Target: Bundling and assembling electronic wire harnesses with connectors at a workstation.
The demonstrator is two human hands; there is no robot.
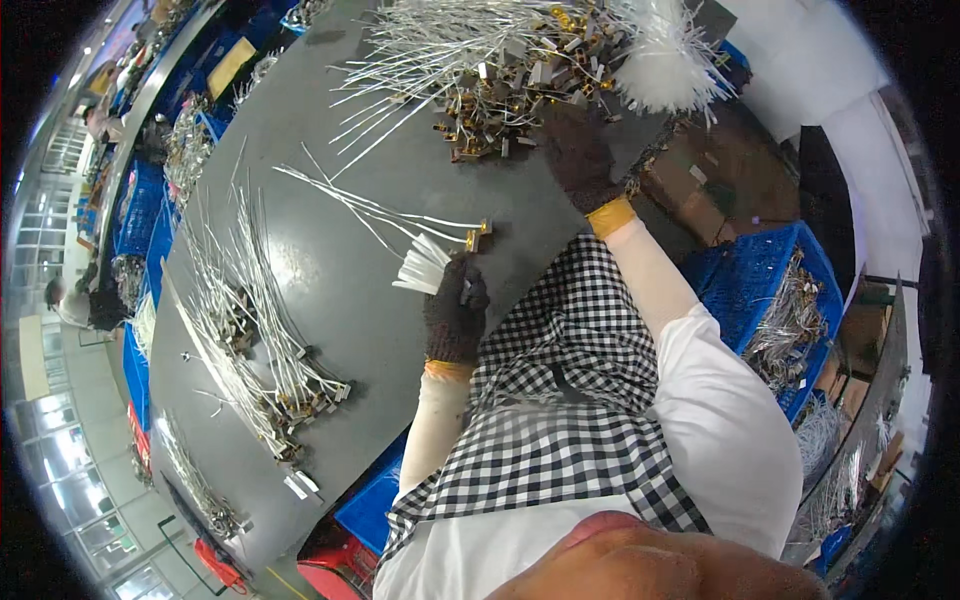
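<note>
Wires [260, 330] lie sorted in rows at the left of the grey desk [330, 300]. Left hand [455, 310], gloved, is closed around a white bundle [422, 265] of strips, with thin wires [370, 210] trailing up-left from a brass clip [478, 236] at its fingertips. Further right, the right hand [578, 155] rests palm-down on the tangled pile [500, 90], grip hidden, so I cannot tell; it is the nearer hand to that pile.
</note>
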